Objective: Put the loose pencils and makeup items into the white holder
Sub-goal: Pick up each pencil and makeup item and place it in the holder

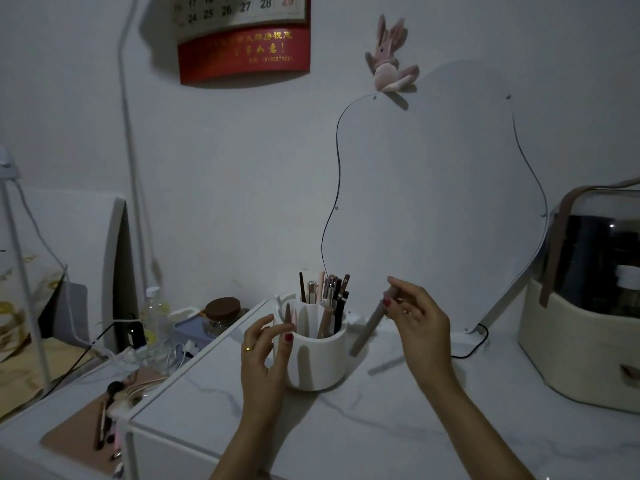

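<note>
On the marble-look tabletop near centre sits the white holder, already well stocked: I count a cluster of pencils and makeup sticks standing upright in its back compartments, plus a couple of pinkish items in the front-left one. My left hand curls loosely around the holder's left side, fingers part-spread, thumb touching or very nearly touching the wall, steadying it I think. My right hand pinches a long greyish makeup pencil by its upper end, tilted, tip hanging low just right of the holder, not yet inside. So most of the job looks done; this pencil is next in. Left to do, I judge: loose brushes and pencils lying on the lower pink tray at far left, well apart from the holder.
</note>
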